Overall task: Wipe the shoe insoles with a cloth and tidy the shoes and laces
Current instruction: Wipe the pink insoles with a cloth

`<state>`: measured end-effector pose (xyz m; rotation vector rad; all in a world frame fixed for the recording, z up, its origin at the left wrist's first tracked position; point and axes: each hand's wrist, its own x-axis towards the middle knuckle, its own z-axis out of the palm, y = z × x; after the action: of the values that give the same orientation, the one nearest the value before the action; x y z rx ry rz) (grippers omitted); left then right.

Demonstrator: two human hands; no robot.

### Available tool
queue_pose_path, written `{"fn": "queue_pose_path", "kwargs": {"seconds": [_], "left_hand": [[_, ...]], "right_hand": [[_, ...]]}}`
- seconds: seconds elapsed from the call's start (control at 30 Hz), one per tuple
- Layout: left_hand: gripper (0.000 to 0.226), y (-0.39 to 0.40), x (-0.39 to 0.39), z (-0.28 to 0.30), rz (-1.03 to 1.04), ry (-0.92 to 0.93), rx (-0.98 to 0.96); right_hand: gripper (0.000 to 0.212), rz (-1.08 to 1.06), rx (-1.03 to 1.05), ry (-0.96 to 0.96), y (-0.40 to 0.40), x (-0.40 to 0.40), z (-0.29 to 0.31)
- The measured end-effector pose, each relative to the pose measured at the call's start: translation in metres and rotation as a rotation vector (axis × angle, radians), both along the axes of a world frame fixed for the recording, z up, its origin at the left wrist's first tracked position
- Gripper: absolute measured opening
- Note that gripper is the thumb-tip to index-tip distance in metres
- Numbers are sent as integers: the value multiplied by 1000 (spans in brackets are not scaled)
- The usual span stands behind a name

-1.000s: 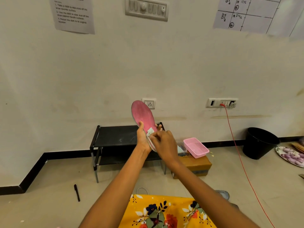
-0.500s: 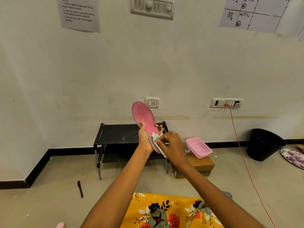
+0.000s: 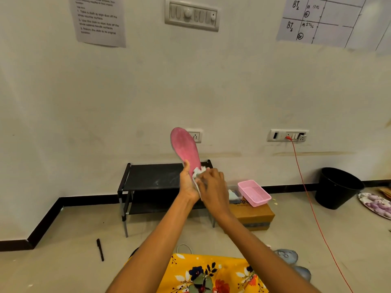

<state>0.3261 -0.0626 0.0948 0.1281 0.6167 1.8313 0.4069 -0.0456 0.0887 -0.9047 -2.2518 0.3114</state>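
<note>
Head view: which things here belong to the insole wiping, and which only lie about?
In use:
- pink insole, held by left hand
- white cloth, pressed on it by right hand

Lying about:
- black pen
- pink basket on cardboard box
- black bin
- black rack

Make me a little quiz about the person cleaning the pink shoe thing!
1. True or false: the pink insole lies flat on the floor.
2. Which hand holds the insole up? A) left hand B) right hand
3. What does the right hand press against the insole?

Key:
1. False; it is held upright in the air.
2. A.
3. A white cloth.
</note>
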Motion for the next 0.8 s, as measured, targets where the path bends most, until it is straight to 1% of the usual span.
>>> {"fn": "queue_pose_path", "kwargs": {"seconds": [0.07, 0.1, 0.2, 0.23, 0.27, 0.33, 0.4, 0.47, 0.57, 0.6, 0.7, 0.73, 0.8], "left_hand": [[58, -3, -5, -2, -12, -22, -2], [57, -4, -4, -3, -16, -42, 6], [60, 1, 8, -2, 20, -26, 36], [61, 2, 11, -1, 25, -15, 37], [60, 2, 11, -1, 23, -15, 28], [59, 3, 3, -4, 9, -41, 5], [58, 4, -2, -8, -16, -80, -6], [57, 4, 2, -9, -10, -81, 13], [55, 6, 13, -3, 27, 27, 21], [55, 6, 13, -1, 30, 31, 19], [56, 7, 3, -3, 23, -74, -2], [55, 7, 3, -4, 19, -97, 2], [52, 9, 8, -6, 35, -76, 20]], "right_hand": [[23, 55, 72, -33, 0, 7, -4], [22, 34, 96, -53, 4, 9, -4], [24, -140, 40, -66, 21, 11, 3], [24, -165, 19, -52, 21, 11, 5], [24, -143, 16, -31, 17, 10, 5], [22, -28, 70, -7, 2, 10, 1], [22, 42, 118, -39, -4, 16, -4], [23, -33, 76, -75, 11, 17, 1], [24, -207, -44, -40, 26, 16, 9], [24, -194, -37, -40, 22, 15, 9], [19, -14, 126, -28, 0, 17, -2], [18, -10, 153, -29, 1, 20, -5], [22, -121, 67, -37, 15, 22, -2]]}}
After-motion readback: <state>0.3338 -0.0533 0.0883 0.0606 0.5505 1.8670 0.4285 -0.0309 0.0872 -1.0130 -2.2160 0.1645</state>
